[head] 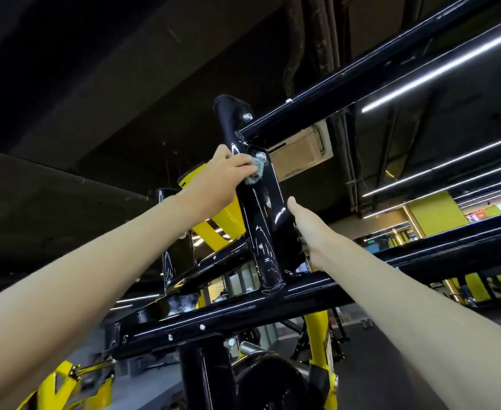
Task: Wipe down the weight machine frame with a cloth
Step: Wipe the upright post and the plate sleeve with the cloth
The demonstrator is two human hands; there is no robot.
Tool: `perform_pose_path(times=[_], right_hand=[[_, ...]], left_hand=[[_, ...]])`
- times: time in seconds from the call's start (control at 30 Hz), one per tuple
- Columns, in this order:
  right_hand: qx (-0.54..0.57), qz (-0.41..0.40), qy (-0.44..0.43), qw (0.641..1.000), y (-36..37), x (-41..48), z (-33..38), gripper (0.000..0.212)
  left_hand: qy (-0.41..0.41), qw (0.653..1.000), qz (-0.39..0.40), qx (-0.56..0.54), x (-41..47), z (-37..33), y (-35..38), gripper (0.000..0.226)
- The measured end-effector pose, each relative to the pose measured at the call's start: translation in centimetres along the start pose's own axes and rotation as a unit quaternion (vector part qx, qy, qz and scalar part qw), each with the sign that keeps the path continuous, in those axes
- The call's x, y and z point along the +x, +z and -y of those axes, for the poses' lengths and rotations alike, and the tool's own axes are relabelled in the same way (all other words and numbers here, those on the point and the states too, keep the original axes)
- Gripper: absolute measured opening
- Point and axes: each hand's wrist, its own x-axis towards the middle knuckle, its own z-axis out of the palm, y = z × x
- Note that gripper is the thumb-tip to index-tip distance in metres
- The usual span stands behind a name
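Forearms [95, 261] reach up from the bottom corners to the glossy black frame [243, 315] overhead. Its upright post [262, 232] rises from the middle of the frame, with a yellow plate [213, 229] behind the post's left side. Left hand [222, 170] is at the post's upper left edge, fingers curled round a blue-grey cloth [256, 173] and pressing it on the post just below a bolt [260, 156]. Right hand [309, 229] touches the post's right edge lower down with its thumb along it. Its fingers are hidden behind the post, so I cannot tell the grip.

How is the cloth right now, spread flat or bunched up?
Bunched up: the cloth shows only as a crumpled blue-grey wad under the left hand's curled fingers, pressed against the black upright post.
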Motion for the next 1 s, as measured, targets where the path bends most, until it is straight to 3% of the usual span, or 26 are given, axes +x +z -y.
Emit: perform_pose_path(times=[0.13,0.17,0.27,0.3,0.4,0.43,0.53,0.6,0.67,0.7,0.8,0.83,0.93,1.0], right_hand=[[0.014,-0.006,0.0,1.0,-0.1,0.2,0.0,0.063],[0.014,-0.005,0.001,1.0,-0.1,0.1,0.0,0.063],[0.029,0.002,-0.002,1.0,-0.1,0.3,-0.1,0.065],[0.041,0.005,-0.002,0.999,-0.1,0.3,-0.1,0.065],[0.071,0.021,0.002,0.997,-0.2,-0.1,0.0,0.064],[0.079,0.029,0.002,0.996,-0.3,-0.3,0.0,0.065],[0.096,0.048,-0.005,0.994,-0.6,-0.6,0.1,0.066],[0.097,0.041,-0.008,0.994,-0.8,-0.5,0.0,0.067],[0.105,0.037,-0.003,0.994,-0.8,-0.4,0.0,0.071],[0.11,0.038,0.0,0.993,-0.7,-0.4,0.0,0.072],[0.115,0.04,0.011,0.993,-0.5,-0.6,0.1,0.074],[0.113,0.037,0.012,0.993,-0.5,-0.7,0.2,0.075],[0.134,0.042,0.017,0.99,-0.8,-1.0,0.5,0.076],[0.131,0.042,0.015,0.99,-0.7,-1.0,0.4,0.078]], left_hand=[[0.132,0.99,0.033,-0.038,-2.2,-2.4,1.4,0.051],[0.1,0.993,0.035,-0.047,-2.2,-1.8,1.4,0.053],[-0.069,0.992,-0.058,-0.085,-0.6,-1.2,1.4,0.048],[-0.056,0.993,-0.065,-0.08,-0.4,-2.3,1.4,0.047],[0.094,0.992,0.071,-0.038,-0.5,-5.5,1.5,0.04],[0.099,0.992,0.079,-0.029,0.2,-4.9,0.8,0.041],[0.0,0.996,0.058,0.061,2.7,-1.3,-0.4,0.041],[0.037,0.997,0.066,0.024,2.5,-2.1,0.4,0.043],[0.128,0.981,0.142,-0.039,1.1,-3.9,0.7,0.046],[0.134,0.978,0.154,-0.051,1.1,-3.8,0.4,0.045],[0.022,0.995,0.102,0.004,2.2,-1.8,0.3,0.036],[0.02,0.995,0.094,0.008,1.8,-2.2,0.6,0.032],[0.157,0.973,0.159,-0.054,-1.7,-6.2,1.3,0.039],[0.164,0.975,0.145,-0.042,-1.3,-4.9,0.3,0.038]])
